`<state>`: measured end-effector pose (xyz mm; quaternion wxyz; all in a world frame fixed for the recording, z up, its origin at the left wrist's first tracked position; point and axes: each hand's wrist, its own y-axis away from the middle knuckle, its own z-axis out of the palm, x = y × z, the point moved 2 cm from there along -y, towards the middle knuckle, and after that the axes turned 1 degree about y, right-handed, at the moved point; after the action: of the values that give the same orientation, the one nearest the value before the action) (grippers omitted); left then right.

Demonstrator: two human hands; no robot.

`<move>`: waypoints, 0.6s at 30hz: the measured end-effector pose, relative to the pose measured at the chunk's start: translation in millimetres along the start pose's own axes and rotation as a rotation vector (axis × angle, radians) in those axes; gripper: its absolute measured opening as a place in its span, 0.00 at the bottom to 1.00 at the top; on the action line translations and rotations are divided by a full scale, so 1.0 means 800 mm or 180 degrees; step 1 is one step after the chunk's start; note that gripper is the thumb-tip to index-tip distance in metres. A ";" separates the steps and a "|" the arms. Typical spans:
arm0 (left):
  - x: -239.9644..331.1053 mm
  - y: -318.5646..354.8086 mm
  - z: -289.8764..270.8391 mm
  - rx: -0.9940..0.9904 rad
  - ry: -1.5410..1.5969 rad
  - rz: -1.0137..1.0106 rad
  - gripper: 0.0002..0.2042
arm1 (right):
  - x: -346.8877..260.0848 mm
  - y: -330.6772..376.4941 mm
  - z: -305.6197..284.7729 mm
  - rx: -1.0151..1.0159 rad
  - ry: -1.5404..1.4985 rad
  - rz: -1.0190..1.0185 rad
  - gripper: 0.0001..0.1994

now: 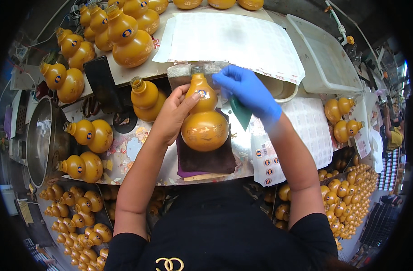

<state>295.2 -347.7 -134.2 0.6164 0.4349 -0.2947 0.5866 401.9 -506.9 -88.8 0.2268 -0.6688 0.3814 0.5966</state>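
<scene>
An amber gourd-shaped bottle [205,131] with a round dark-blue sticker on its upper bulb lies on a dark folded cloth [206,161], its neck pointing away from me. My left hand [176,110] grips its upper bulb from the left, thumb near the sticker. In a blue glove, my right hand [254,92] is just right of the bottle's neck with its fingertips pinched together. A green pointed scraper [239,113] sticks out below the gloved palm; its held end is hidden. Whether the fingertips hold anything else, I cannot tell.
Sticker sheets [301,131] lie at the right, and a large white sheet [233,40] covers a basin [285,89] partly. A clear tub [326,58], a phone on a stand [100,83] and a metal bowl [40,140] stand around. Several more gourd bottles [130,43] crowd the left.
</scene>
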 end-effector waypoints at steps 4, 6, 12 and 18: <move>0.001 0.008 0.005 -0.0043 -0.0064 0.0089 0.26 | 0.021 0.026 0.013 -0.0192 -0.0112 0.0350 0.24; 0.003 0.009 0.005 -0.0076 -0.0139 0.0155 0.26 | 0.031 0.024 0.017 -0.0309 -0.0169 0.0375 0.27; 0.009 0.018 0.012 -0.0024 -0.0309 0.0060 0.26 | 0.038 0.021 0.022 -0.0401 -0.0221 0.0375 0.29; 0.010 0.019 0.011 -0.0100 -0.0226 0.0021 0.26 | 0.038 0.023 0.026 -0.0333 -0.0302 0.0336 0.29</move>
<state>283.0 -352.8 -120.8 0.6104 0.4447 -0.3270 0.5681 374.2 -509.3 -119.3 0.1776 -0.6296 0.3733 0.6578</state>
